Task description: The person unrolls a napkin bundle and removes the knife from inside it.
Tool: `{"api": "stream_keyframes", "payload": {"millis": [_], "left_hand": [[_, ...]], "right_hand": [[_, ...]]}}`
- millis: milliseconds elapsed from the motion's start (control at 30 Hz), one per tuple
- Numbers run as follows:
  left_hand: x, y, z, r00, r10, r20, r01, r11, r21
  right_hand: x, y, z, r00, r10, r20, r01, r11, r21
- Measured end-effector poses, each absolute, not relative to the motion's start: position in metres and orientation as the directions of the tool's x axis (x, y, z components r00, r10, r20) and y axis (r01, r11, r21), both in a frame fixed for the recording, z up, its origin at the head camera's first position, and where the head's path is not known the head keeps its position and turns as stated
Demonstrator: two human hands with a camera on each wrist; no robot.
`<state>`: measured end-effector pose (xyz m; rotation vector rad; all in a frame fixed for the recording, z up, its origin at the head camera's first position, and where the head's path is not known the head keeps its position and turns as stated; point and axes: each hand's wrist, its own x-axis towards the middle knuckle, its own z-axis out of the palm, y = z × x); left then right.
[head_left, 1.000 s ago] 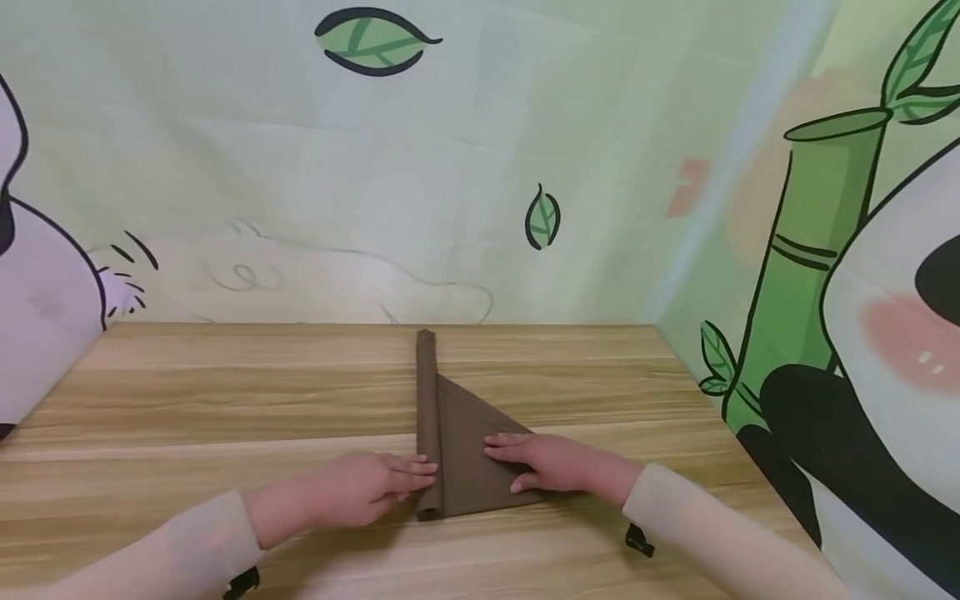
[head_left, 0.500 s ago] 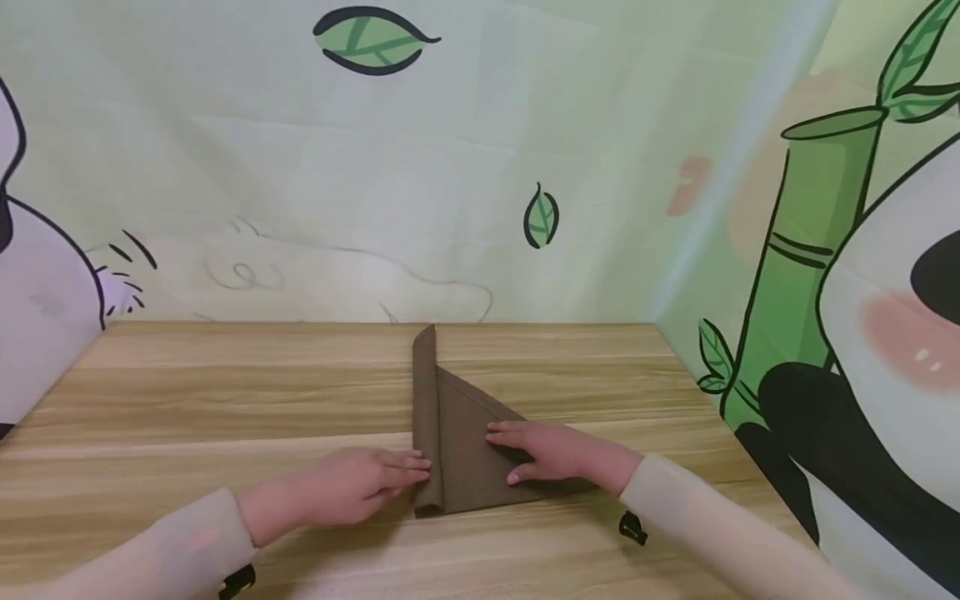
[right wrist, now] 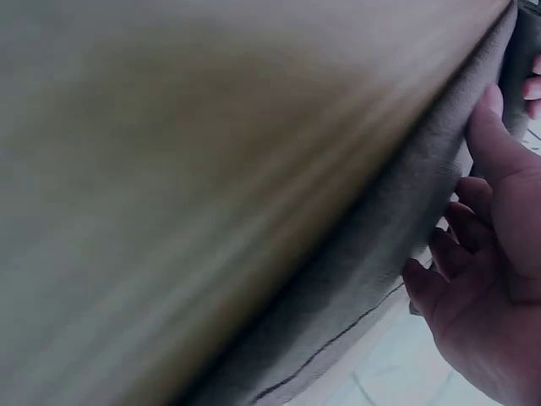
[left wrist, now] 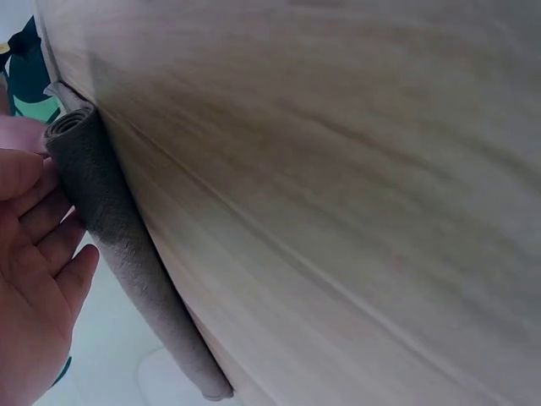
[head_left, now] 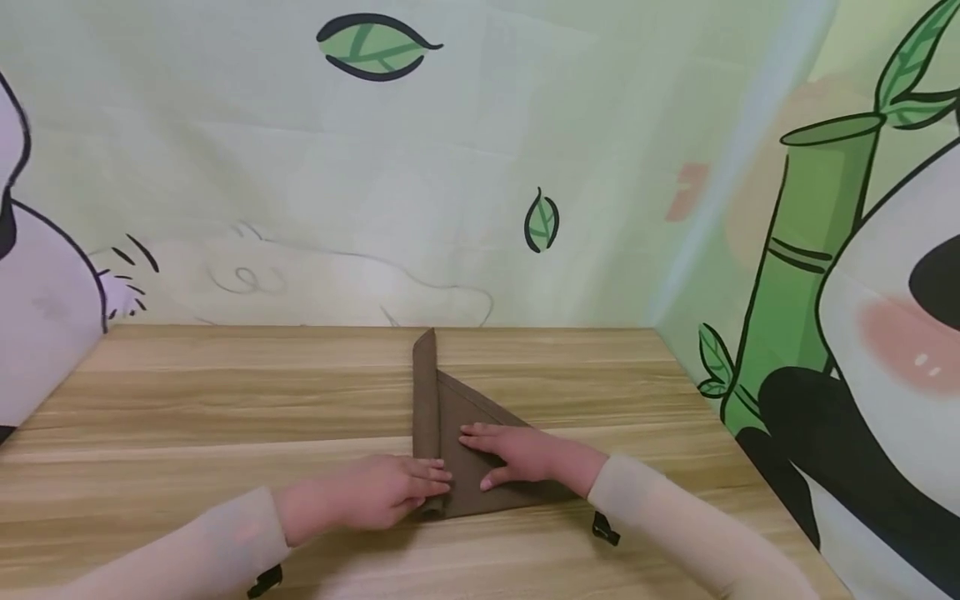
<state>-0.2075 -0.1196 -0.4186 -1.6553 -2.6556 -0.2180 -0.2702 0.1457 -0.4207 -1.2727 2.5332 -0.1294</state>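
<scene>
A brown cloth lies on the table, its left part wound into a narrow roll (head_left: 425, 400) and its right part a flat triangle (head_left: 467, 498). My left hand (head_left: 382, 492) rests across the near end of the roll, fingertips reaching onto the flat cloth. In the left wrist view, the fingers lie relaxed along the roll (left wrist: 135, 245), whose end shows a spiral of layers. My right hand (head_left: 525, 454) rests on the triangle with fingers spread and thumb toward me. The right wrist view has that hand (right wrist: 499, 245) against the cloth (right wrist: 397, 211).
The wooden table (head_left: 225, 383) extends on both sides of the cloth. Behind it hangs a pale green backdrop (head_left: 420, 167) with leaves. On the right side, bamboo (head_left: 813, 225) and a panda are printed. Both sleeves carry black wrist straps.
My left hand has moved rightward over the roll, and my right hand has slid left on the flat cloth. The roll's far end, blunt a second ago, now comes to a point.
</scene>
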Motion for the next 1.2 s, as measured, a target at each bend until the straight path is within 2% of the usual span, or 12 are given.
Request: {"api": "stream_keyframes", "payload": {"millis": [233, 633, 1200], "left_hand": [[-0.204, -0.126, -0.418, -0.441, 0.891, 0.113, 0.897, 0.434, 0.077], [-0.203, -0.131, -0.416, -0.483, 0.872, 0.079, 0.873, 0.473, 0.121], [-0.194, -0.151, -0.42, -0.497, 0.856, 0.143, 0.868, 0.488, 0.094]], "right_hand": [[-0.268, 0.155, -0.426, -0.55, -0.815, -0.182, -0.785, 0.579, -0.22], [-0.268, 0.166, -0.424, -0.549, -0.817, -0.177, -0.785, 0.576, -0.228], [-0.275, 0.184, -0.419, -0.575, -0.781, -0.244, -0.742, 0.623, -0.247]]}}
